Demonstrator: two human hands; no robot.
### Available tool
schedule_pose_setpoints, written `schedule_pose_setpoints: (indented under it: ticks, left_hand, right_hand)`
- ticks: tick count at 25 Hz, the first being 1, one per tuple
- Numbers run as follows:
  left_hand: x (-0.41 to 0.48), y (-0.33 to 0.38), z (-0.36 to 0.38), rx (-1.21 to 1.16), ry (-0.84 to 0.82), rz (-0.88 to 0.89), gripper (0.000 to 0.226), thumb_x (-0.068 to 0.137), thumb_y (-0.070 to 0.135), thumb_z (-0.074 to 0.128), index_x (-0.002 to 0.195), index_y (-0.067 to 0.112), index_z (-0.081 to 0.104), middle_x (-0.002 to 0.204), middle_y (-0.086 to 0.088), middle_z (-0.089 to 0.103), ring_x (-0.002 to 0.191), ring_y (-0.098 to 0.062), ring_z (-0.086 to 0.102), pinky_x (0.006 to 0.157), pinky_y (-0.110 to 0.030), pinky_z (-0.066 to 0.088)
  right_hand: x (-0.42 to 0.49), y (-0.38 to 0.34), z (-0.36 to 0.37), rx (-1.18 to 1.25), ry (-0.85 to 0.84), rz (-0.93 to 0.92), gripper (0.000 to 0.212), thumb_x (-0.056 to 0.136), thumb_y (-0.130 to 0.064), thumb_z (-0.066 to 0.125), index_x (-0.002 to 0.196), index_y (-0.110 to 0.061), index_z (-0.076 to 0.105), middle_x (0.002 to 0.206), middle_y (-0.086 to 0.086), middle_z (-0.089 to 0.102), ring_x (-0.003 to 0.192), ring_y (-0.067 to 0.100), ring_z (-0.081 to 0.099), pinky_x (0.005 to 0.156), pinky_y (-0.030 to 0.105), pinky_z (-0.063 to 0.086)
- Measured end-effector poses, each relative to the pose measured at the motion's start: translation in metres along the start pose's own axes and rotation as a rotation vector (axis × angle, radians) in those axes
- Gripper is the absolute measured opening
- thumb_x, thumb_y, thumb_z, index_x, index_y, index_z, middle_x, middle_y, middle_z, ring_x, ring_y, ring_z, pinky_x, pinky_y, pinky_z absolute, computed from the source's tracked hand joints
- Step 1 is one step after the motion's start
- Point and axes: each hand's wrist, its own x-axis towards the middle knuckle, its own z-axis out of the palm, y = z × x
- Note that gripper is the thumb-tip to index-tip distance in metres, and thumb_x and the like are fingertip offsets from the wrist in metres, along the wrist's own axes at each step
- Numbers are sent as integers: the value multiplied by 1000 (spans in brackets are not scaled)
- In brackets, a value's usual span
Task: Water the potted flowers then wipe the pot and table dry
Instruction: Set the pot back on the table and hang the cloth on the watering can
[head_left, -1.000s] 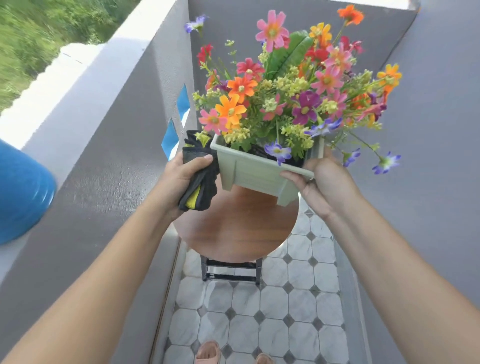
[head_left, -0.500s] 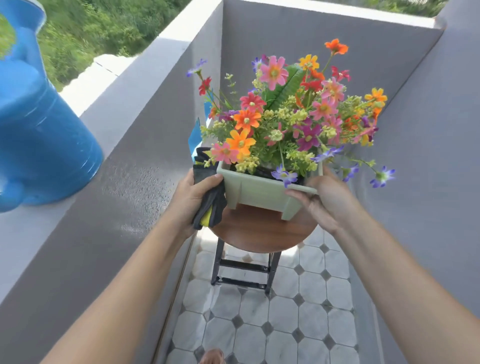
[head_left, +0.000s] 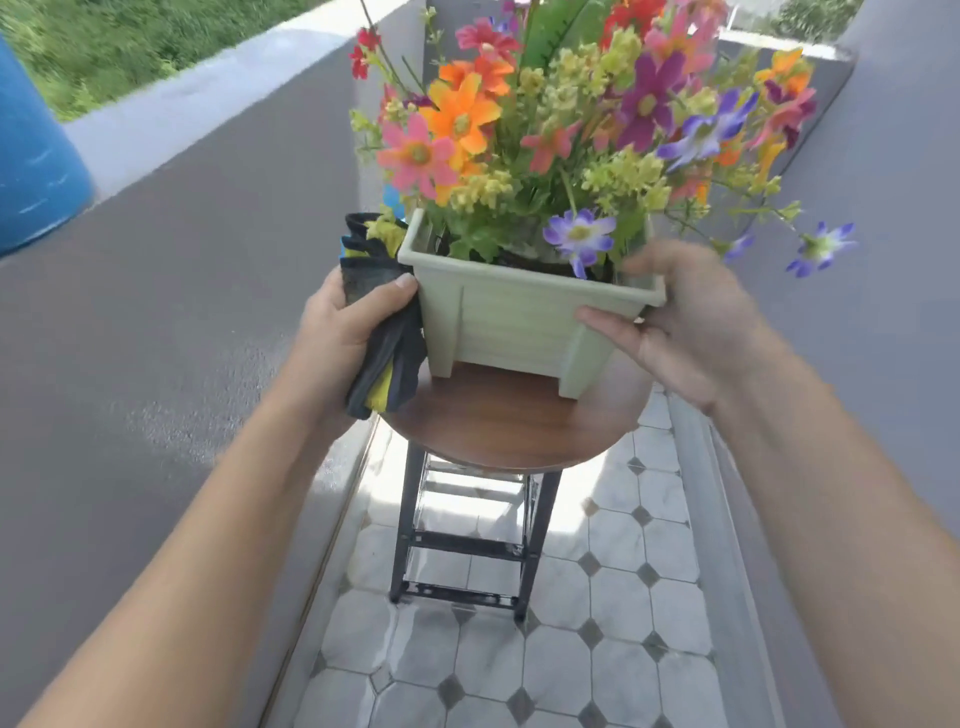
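A pale green square pot (head_left: 514, 327) full of colourful flowers (head_left: 571, 119) stands with its feet on the small round wooden table (head_left: 509, 426). My left hand (head_left: 343, 338) is shut on a dark cloth with a yellow patch (head_left: 387, 353), pressed against the pot's left wall. My right hand (head_left: 691, 322) is blurred at the pot's right corner. Its thumb lies on the front wall and its fingers are spread apart by the rim, not clamped.
A blue watering can (head_left: 31, 156) stands on the grey parapet ledge (head_left: 171, 119) at the far left. Grey walls close in on both sides of the narrow balcony. The table has black metal legs (head_left: 462, 545) on a tiled floor (head_left: 597, 649).
The pot has come down from being held above the table and now rests on it. My right hand has loosened its grip on the right corner. The view has moved closer.
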Motion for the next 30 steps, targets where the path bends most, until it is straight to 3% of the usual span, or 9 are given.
schedule_pose_setpoints:
  ticks: [2, 4, 5, 8, 12, 23, 25, 27, 30]
  left_hand:
    - [2, -5, 1, -28, 11, 38, 21, 88, 10, 57, 108, 14, 60, 98, -4, 70, 88, -20, 68, 70, -32, 56]
    - [4, -5, 2, -45, 31, 46, 22, 88, 10, 57, 110, 13, 59, 98, -5, 70, 88, -19, 69, 71, -33, 56]
    - [5, -4, 3, -47, 36, 46, 23, 88, 10, 58, 111, 12, 59, 99, -6, 70, 88, -20, 69, 72, -34, 56]
    - [8, 2, 2, -42, 31, 37, 24, 87, 11, 59, 111, 12, 58, 102, -8, 69, 91, -22, 68, 78, -38, 56]
    - [14, 6, 3, -19, 34, 19, 19, 89, 10, 59, 107, 13, 60, 97, -6, 70, 87, -22, 68, 74, -38, 55]
    - [23, 5, 6, -15, 28, 7, 17, 88, 11, 60, 105, 15, 61, 95, -5, 71, 85, -21, 68, 71, -36, 55]
    - [20, 6, 4, -1, 43, 2, 16, 87, 10, 60, 103, 15, 60, 90, -4, 71, 79, -20, 68, 69, -37, 55]
    - [14, 8, 1, 23, 112, -24, 17, 85, 9, 62, 101, 16, 60, 86, -4, 69, 73, -21, 65, 70, -40, 54]
    - [-9, 20, -8, 38, 297, -120, 28, 81, 9, 66, 105, 13, 52, 94, -9, 63, 76, -23, 62, 74, -46, 51]
  right_hand:
    - [-4, 12, -10, -204, -111, -125, 45, 81, -49, 59, 118, -23, 54, 122, -2, 55, 111, 17, 56, 71, 26, 58]
    - [-5, 28, -13, -683, -116, -326, 69, 64, -72, 60, 120, -32, 52, 119, -9, 60, 108, 7, 58, 76, 13, 52]
    - [-3, 36, -12, -918, -41, -431, 76, 62, -77, 57, 120, -29, 53, 114, -9, 63, 102, 5, 60, 73, 8, 47]
    - [9, 46, -4, -1206, 324, -551, 92, 64, -79, 45, 125, -10, 49, 105, 8, 66, 98, 29, 61, 66, 26, 40]
    - [18, 51, 2, -1106, 386, -727, 79, 75, -64, 52, 122, 0, 47, 100, 19, 66, 94, 36, 60, 59, 17, 20]
    - [36, 48, -6, -1090, 332, -800, 91, 68, -73, 38, 123, -1, 49, 100, 15, 68, 92, 32, 62, 60, 14, 25]
    - [34, 49, -5, -1104, 345, -759, 89, 70, -73, 39, 123, -2, 48, 103, 14, 67, 95, 31, 61, 63, 16, 27]
    - [27, 54, -5, -1136, 352, -644, 91, 73, -73, 40, 130, -2, 39, 115, 16, 61, 108, 32, 56, 70, 26, 36]
    - [-9, 71, 3, -1242, 303, -348, 93, 85, -59, 46, 147, -3, 5, 155, 16, 17, 142, 28, 20, 99, 36, 37]
